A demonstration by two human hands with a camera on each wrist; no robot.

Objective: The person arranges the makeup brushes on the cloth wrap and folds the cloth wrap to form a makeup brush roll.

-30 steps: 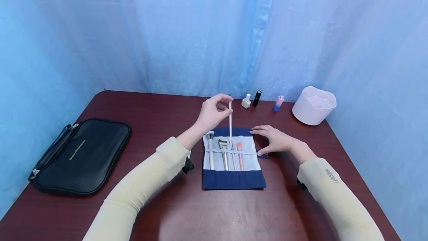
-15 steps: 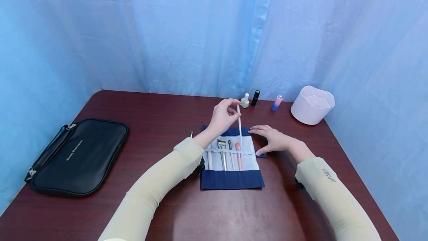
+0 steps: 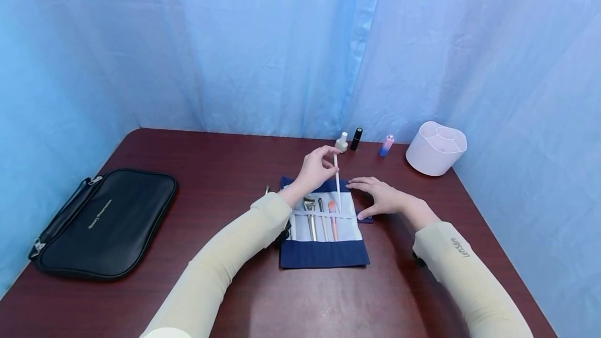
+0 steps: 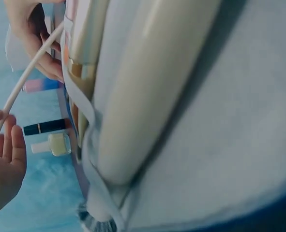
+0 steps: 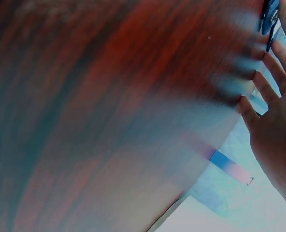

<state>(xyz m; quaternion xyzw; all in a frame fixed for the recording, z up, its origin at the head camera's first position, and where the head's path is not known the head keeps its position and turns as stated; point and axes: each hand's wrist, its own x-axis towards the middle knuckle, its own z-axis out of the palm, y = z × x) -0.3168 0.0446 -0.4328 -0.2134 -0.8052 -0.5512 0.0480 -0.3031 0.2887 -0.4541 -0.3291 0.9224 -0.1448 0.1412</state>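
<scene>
One pinched stick (image 3: 337, 180), seemingly inside roll (image 3: 324, 255) edge

The head view faces forward and down; 2 closer, tilted wrist views share its pink-blue tube (image 3: 387, 146).

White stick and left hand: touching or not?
Touching. The left wrist view shows it: the left hand pinches the white stick near one end, between thumb and fingers.
</scene>
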